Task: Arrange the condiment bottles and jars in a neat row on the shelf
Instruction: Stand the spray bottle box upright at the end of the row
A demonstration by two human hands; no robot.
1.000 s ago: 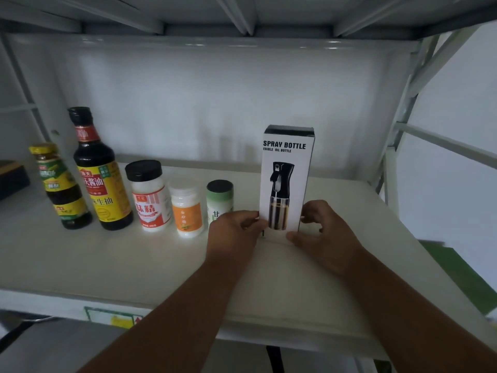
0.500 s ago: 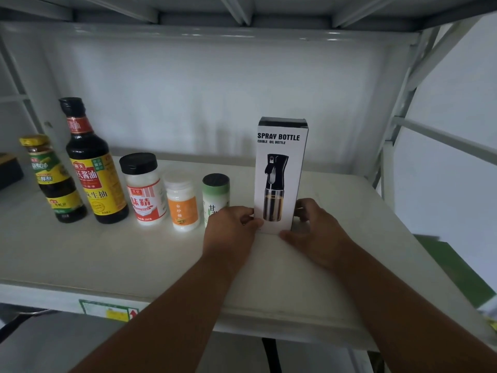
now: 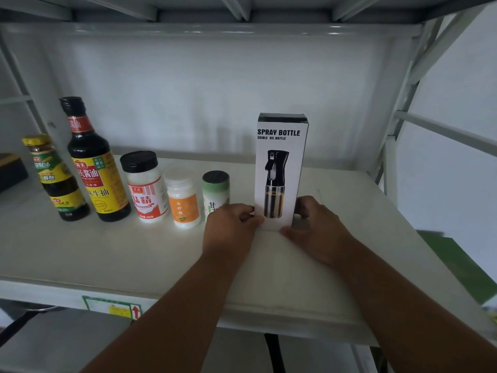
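Note:
A white spray bottle box (image 3: 281,168) stands upright on the white shelf (image 3: 134,251). My left hand (image 3: 231,227) grips its lower left edge and my right hand (image 3: 314,227) grips its lower right edge. To the left runs a row: a green-label jar with a black lid (image 3: 216,191), partly hidden by my left hand, an orange-label white jar (image 3: 183,199), a red-label jar with a black cap (image 3: 145,184), a tall soy sauce bottle (image 3: 92,162) and a yellow-capped dark bottle (image 3: 55,179).
A black object (image 3: 10,170) sits at the far left of the shelf. The white back wall (image 3: 201,90) and the metal frame uprights (image 3: 408,98) bound the shelf. A sticker (image 3: 113,309) marks the front edge.
The box has stayed upright between both hands, which keep their hold at its base. The view has shifted slightly.

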